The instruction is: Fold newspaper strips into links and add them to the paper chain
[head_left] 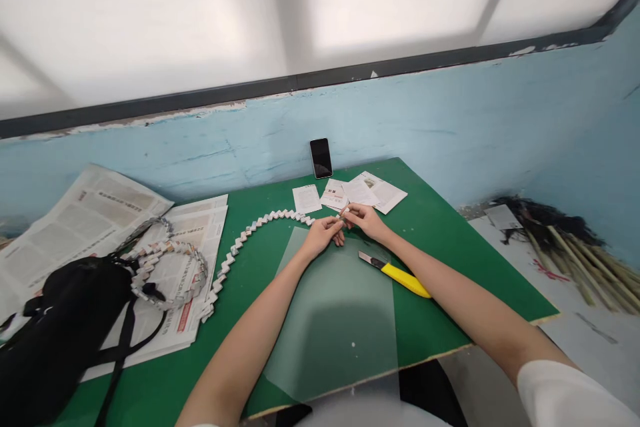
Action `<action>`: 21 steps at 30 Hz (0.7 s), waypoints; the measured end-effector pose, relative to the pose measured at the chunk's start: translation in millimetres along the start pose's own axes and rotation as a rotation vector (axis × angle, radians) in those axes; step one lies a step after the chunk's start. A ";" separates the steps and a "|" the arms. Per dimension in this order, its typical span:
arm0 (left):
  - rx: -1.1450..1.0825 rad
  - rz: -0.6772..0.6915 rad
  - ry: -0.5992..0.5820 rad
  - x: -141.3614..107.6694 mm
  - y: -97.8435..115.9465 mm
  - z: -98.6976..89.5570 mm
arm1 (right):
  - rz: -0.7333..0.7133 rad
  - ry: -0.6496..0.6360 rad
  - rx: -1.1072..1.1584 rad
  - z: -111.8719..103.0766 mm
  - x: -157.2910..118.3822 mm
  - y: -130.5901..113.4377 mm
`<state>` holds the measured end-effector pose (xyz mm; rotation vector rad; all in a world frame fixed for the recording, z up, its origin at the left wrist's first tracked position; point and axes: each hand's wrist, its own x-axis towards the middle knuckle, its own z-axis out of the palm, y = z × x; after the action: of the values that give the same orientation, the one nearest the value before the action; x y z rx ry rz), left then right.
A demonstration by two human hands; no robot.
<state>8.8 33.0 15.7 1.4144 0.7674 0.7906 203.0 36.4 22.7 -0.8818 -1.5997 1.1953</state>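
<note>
A zigzag chain of folded paper (243, 235) curves across the green table and ends at my hands. My left hand (323, 236) has its fingers closed round the chain's end. Close beside it, my right hand (366, 219) pinches a small whitish piece, seemingly folded paper, at the same end; the fingers hide most of it. Beneath both hands lies a clear sheet (340, 320) that overhangs the table's front edge. To the right of the sheet, partly on it, rests a yellow utility knife (403, 278) with its blade out, near my right forearm.
Printed paper sheets (307, 199) lie beyond my hands, and a phone (321, 158) leans on the blue wall. Newspapers (85, 213), a coiled paper chain (197, 273) and a black bag (85, 320) fill the left. Long stalks (590, 267) lie on the floor at right.
</note>
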 end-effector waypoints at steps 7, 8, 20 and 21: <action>-0.005 -0.005 -0.002 0.6 -1.9 -0.2 | 0.005 0.018 0.000 -1.6 1.4 1.6; -0.004 -0.004 -0.002 0.6 -2.2 -0.3 | 0.006 0.019 0.006 -2.2 1.4 2.0; 0.049 0.027 -0.037 3.1 -7.4 -4.3 | 0.030 0.000 0.038 -3.6 1.7 0.8; 0.052 0.032 -0.037 3.4 -8.2 -4.3 | 0.032 -0.001 0.039 -3.1 1.6 -0.6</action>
<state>7.2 38.2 7.4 1.4867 0.7430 0.7714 205.4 38.6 24.0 -0.8850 -1.5629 1.2457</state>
